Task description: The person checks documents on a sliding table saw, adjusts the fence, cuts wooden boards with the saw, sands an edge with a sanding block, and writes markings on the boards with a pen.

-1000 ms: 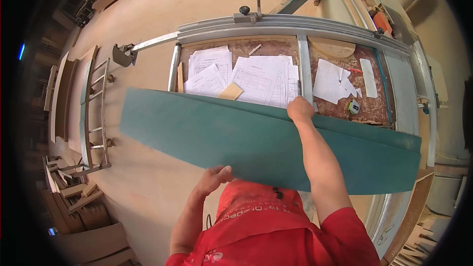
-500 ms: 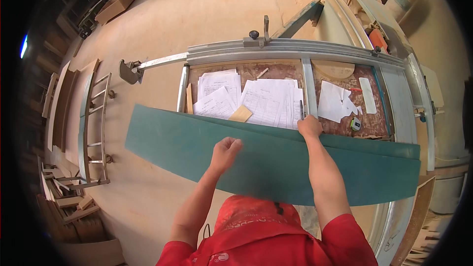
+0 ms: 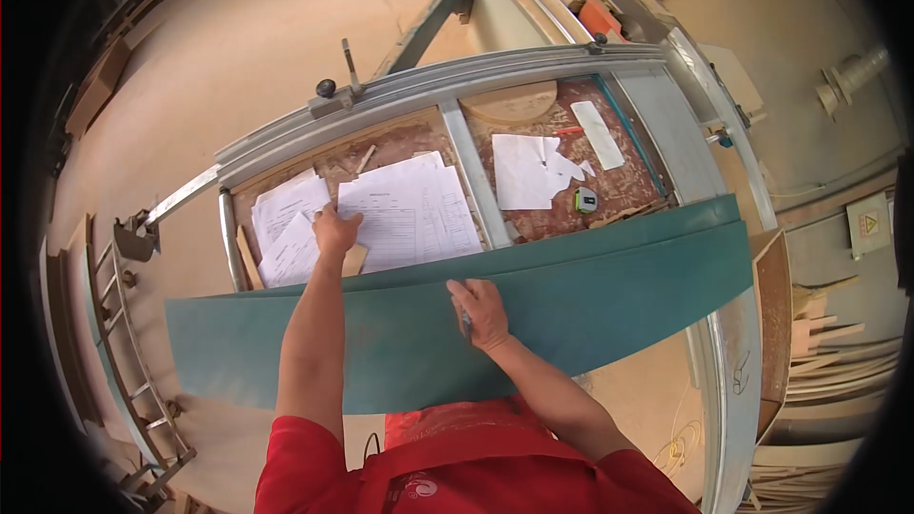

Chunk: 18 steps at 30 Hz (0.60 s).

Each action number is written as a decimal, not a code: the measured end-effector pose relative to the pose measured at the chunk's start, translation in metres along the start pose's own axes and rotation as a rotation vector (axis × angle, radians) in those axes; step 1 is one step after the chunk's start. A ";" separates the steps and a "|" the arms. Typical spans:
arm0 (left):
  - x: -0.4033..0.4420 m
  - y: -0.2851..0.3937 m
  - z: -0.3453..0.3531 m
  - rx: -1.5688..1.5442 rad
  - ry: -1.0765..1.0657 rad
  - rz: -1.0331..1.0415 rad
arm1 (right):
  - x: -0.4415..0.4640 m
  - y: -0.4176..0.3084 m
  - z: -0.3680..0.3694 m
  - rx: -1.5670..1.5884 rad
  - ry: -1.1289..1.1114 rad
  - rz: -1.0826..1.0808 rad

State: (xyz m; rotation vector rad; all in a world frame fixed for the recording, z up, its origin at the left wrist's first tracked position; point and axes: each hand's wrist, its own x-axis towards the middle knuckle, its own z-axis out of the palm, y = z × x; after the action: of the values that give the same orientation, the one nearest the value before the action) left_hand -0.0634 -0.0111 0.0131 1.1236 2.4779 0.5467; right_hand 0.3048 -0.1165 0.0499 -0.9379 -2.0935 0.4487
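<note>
My left hand (image 3: 335, 230) reaches over the printed sheets (image 3: 405, 219), fingertips on their left edge, thumb spread from the fingers. It seems to hold nothing. Below, my right hand (image 3: 483, 314) is closed around a slim dark pen (image 3: 466, 322), just above the green boards (image 3: 571, 300). Two of these long boards with a curved near edge lie stacked in front of me across the metal frame. A small wooden piece (image 3: 354, 259) shows partly beside my left wrist. More papers (image 3: 271, 228) lie to the left of my hand.
Beyond a metal crossbar lie a torn white sheet (image 3: 528, 171), a tape measure (image 3: 586, 200), a red pencil-like stick (image 3: 569, 130) and a white strip (image 3: 598, 133). An aluminium fence (image 3: 419, 86) runs along the back. At left stands a wheeled metal rack (image 3: 124, 324); wood strips (image 3: 838, 390) pile at right.
My view has swung to the right. My left hand has moved from above the green boards onto the papers. My right hand has picked up the pen and drawn back over the boards.
</note>
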 end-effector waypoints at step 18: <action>-0.028 0.026 -0.005 -0.085 0.051 -0.099 | 0.003 0.002 0.016 -0.131 -0.066 -0.034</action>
State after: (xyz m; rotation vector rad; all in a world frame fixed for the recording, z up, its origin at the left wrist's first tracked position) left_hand -0.0318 -0.0181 0.0350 0.9611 2.5127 0.6526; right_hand 0.2920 -0.1130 0.0407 -0.9723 -2.2171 0.3327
